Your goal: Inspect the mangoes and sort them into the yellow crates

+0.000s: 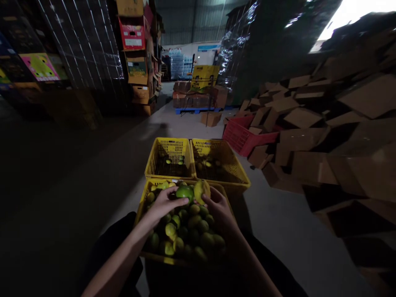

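My left hand (167,202) is closed around a glossy green lemon (185,192), thumb along its lower side. Right beside it, a yellow lemon (201,191) is gripped in my right hand (218,204). Both fruits are held up close together over a yellow plastic crate (168,260). Under my hands that crate is full of green and yellowish lemons (194,222), partly hidden by my forearms and by shadow.
Beyond the full crate stand two yellow crates, the left crate (149,163) and the right crate (239,167), each with a few fruits at the bottom. A red crate (236,136) and heaped cardboard boxes (309,140) lie to the right. Stacked boxes (137,70) rise at the back left.
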`<move>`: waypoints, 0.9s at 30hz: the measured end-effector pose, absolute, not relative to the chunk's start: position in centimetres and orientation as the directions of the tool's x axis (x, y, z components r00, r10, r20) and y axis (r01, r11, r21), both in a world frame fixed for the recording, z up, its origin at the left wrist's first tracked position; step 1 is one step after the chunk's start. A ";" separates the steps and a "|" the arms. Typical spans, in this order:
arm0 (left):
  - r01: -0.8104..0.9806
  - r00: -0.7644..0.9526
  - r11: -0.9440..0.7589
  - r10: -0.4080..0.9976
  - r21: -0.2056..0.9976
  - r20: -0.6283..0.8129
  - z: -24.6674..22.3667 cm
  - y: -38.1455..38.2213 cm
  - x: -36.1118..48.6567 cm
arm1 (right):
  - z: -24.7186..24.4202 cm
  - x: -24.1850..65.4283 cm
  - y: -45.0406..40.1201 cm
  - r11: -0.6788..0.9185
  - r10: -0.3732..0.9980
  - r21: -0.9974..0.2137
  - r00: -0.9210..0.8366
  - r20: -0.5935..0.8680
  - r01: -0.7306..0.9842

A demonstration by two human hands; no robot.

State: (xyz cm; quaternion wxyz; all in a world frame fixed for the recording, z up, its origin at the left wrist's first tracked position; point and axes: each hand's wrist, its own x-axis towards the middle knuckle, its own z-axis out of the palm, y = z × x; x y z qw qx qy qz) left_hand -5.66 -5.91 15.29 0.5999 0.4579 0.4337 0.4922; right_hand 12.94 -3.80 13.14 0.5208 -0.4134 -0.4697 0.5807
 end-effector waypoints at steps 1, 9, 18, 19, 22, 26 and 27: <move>-0.237 0.121 0.114 0.989 0.965 -0.087 15.1 -5.8 -5.8 | 13.0 12.8 -3.8 -0.009 0.994 -0.983 -0.107 0.011 -0.184; -0.409 0.095 0.248 0.969 0.878 -0.230 14.6 -5.3 -6.7 | 12.7 11.6 -4.1 -0.017 0.997 -0.986 -0.078 -0.004 -0.165; -0.284 0.173 0.265 0.959 0.921 -0.222 14.5 -5.1 -6.5 | 12.8 11.7 -3.9 -0.114 0.989 -0.977 -0.109 -0.095 -0.179; -0.257 0.178 0.277 0.955 0.926 -0.236 14.4 -5.1 -6.5 | 12.8 11.6 -3.9 -0.137 0.985 -0.974 -0.128 -0.114 -0.181; -0.158 0.186 0.361 0.925 0.919 -0.331 14.1 -5.1 -6.4 | 12.6 11.4 -3.8 -0.209 0.959 -0.964 -0.228 -0.168 -0.166; -0.052 0.136 0.484 0.870 0.874 -0.474 13.9 -5.2 -6.1 | 11.6 11.6 -3.6 -0.238 0.942 -0.963 -0.273 -0.197 -0.124; -0.031 0.126 0.499 0.861 0.866 -0.492 14.0 -5.3 -6.1 | 11.3 11.7 -3.6 -0.223 0.944 -0.969 -0.271 -0.186 -0.110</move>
